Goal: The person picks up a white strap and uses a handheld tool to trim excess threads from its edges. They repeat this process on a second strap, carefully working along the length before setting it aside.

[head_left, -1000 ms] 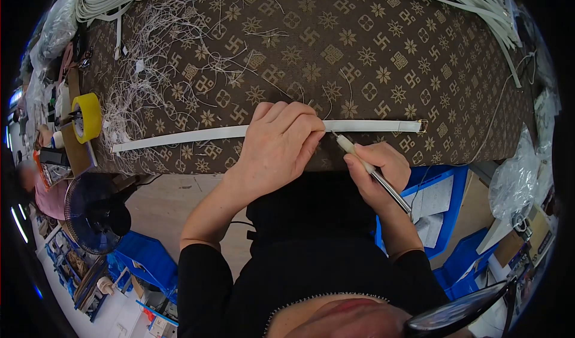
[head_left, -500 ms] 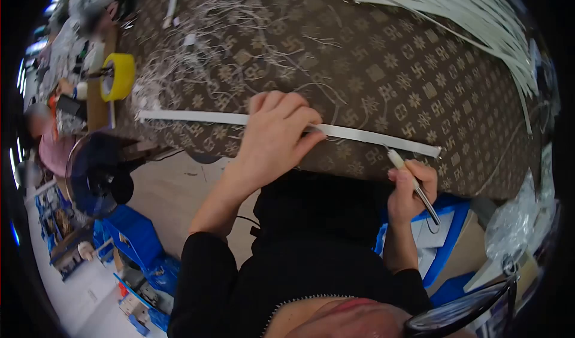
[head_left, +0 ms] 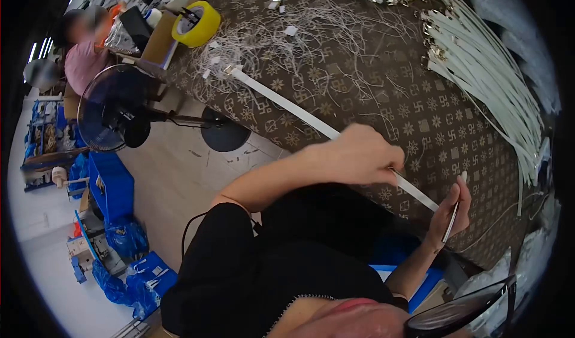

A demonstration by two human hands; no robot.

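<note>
A long white strap (head_left: 290, 106) runs diagonally across the brown patterned cloth (head_left: 413, 119), with a metal fitting at its upper left end. My left hand (head_left: 361, 154) is closed on the strap, its fingers wrapped round the middle part. At the strap's lower right end is my right hand (head_left: 450, 212), which holds a slim pen-like tool (head_left: 451, 219) with a metal shaft. The right hand hides that end of the strap, so whether its fingers grip the strap too is unclear.
Loose threads (head_left: 335, 35) lie beyond the strap. Many pale straps (head_left: 479, 74) are bundled at right. Yellow tape (head_left: 197, 23) sits back left, near a black fan (head_left: 123, 107). A person in pink (head_left: 84, 65) is farther off. Blue bins (head_left: 111, 185) stand at left.
The view has turned. My left hand has moved along the strap towards its right end, and my right hand has come up to that end. The strap now slants more steeply.
</note>
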